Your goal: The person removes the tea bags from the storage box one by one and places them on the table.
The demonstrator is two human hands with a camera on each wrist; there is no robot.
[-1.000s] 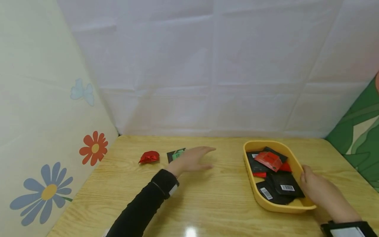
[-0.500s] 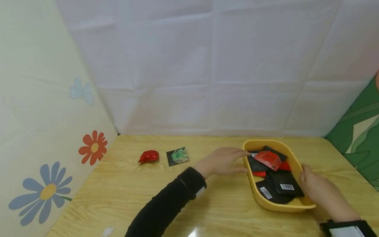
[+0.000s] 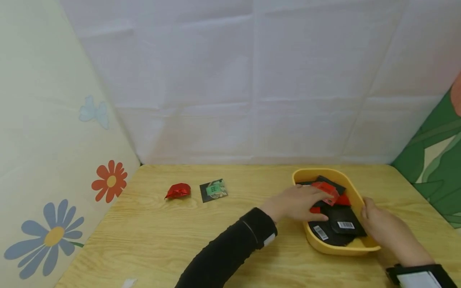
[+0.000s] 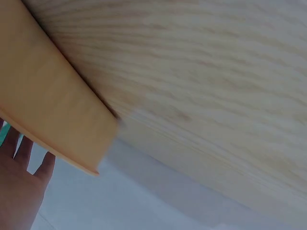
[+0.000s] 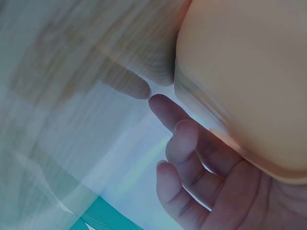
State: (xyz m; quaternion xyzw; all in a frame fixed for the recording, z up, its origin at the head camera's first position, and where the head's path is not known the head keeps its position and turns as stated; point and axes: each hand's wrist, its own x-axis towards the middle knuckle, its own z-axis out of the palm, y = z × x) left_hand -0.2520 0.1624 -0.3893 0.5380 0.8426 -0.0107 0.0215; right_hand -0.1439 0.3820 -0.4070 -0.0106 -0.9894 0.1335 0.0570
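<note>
A yellow plastic basket (image 3: 333,251) on the wooden table holds several flat black packets (image 3: 335,237) with white barcode labels, plus red packets (image 3: 343,200). My left hand (image 3: 297,202) reaches over its left rim, fingers spread above the packets and nearest the translucent red packet (image 3: 328,189); whether the fingertips touch it is unclear. In the left wrist view, the fingers (image 4: 44,167) pass over the rim and their tips are hidden. My right hand (image 3: 383,228) grips the basket's right rim, thumb on top; in the right wrist view, curled fingers (image 5: 184,143) lie against the outer wall.
Left of the basket lie a red foil-wrapped piece (image 3: 178,191) and a black square packet with a green label (image 3: 214,190). A white scrap (image 3: 129,283) sits near the front edge. A white cloth backdrop (image 3: 201,100) and printed side panels enclose the table (image 3: 151,236).
My left hand has moved right, from beside the green-labelled packet to over the basket's packets. The right hand stays on the rim. The view has shifted slightly.
</note>
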